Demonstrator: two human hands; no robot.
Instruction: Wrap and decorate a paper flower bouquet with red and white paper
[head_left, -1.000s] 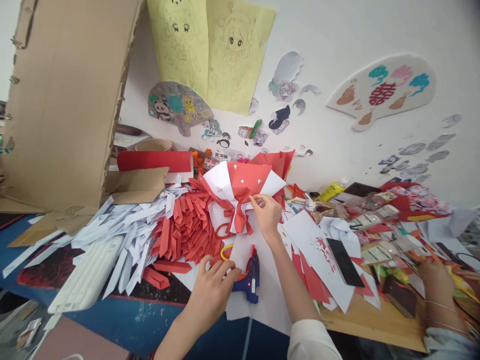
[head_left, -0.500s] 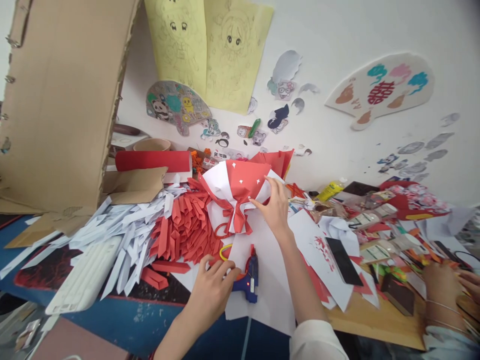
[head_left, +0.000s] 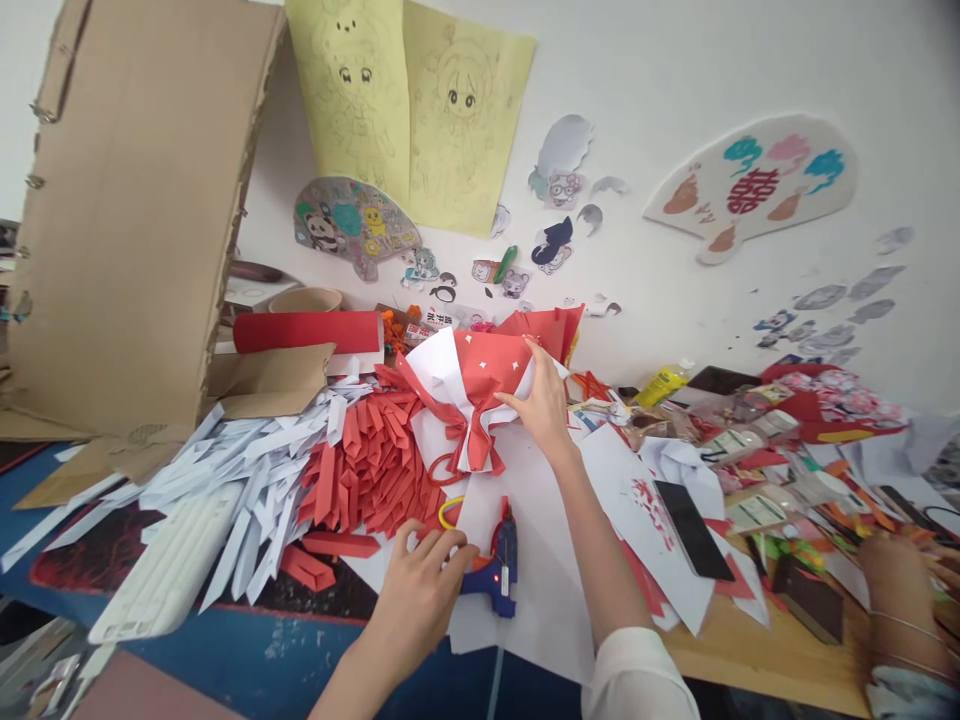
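Head view looks down over a crowded desk [head_left: 757, 655] set against a white wall. My right hand [head_left: 541, 405] reaches forward to a red-and-white folded paper bouquet wrap [head_left: 472, 395] dotted with small white stars; the fingers are spread and lie against its right edge, thumb on the white paper, so the hand steadies the wrap rather than closing round it. The wrap stands propped near the back of the desk, its gathered waist tied with a red paper bow [head_left: 471, 450], just right of a heap of folded red paper strips [head_left: 367, 470]. My left hand [head_left: 421, 590] rests low and near me, palm down, fingers loosely curled on a white sheet of paper [head_left: 547, 580]; whether it grips anything I cannot tell. Just beside its fingertips lies a blue hot-glue gun [head_left: 501, 570] with a small red light, and a yellow loop [head_left: 447, 512] shows just above the knuckles. Left of the red strips spreads a pile of folded white paper strips [head_left: 247, 470], with a white ribbed plastic tray [head_left: 169, 570] at its near edge. A tall brown cardboard panel [head_left: 142, 200] leans at far left. A black phone [head_left: 694, 530] lies on paper to the right. At the far right edge another person's hand [head_left: 896, 580], with thin bracelets on the wrist, rests among coloured scraps.
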